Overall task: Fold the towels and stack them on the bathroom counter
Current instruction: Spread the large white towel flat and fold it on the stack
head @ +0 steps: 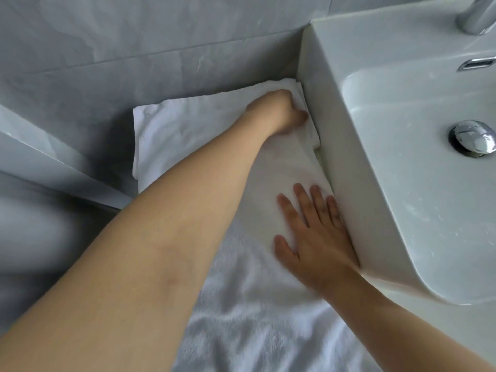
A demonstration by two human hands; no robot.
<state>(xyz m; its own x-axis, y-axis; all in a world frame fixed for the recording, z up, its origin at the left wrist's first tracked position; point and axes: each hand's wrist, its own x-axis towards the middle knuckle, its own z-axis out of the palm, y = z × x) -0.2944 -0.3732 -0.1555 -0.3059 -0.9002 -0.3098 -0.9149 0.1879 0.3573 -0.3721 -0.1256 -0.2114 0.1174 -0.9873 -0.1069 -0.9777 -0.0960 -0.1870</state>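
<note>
**Two hands down on one white towel beside the basin**

One towel was in play, and both hands were on it. The white terry-cloth towel (pixel 188 135) lay spread along the bench, its far end up against the grey marbled wall tiles (pixel 134 49) and its right edge pushed tight against the side of the white ceramic wash basin (pixel 349 157). The far part looked smooth and flat with a neat straight left edge; the near part, running out of the bottom of the view, was rumpled and fluffy. At the far right corner the cloth showed doubled layers, bunched a little against the basin wall.

The left hand (pixel 281 111) reached across to that far corner, fingers curled down into the layered edge and gripping it. The right hand (pixel 314 232) lay flat, fingers straight and spread, pressing the towel down just beside the basin, little finger touching its wall.

On the basin itself: one chrome drain plug (pixel 472 138), one chrome overflow slot (pixel 476 63), and one chrome tap base (pixel 475 14) at the top edge.
</note>
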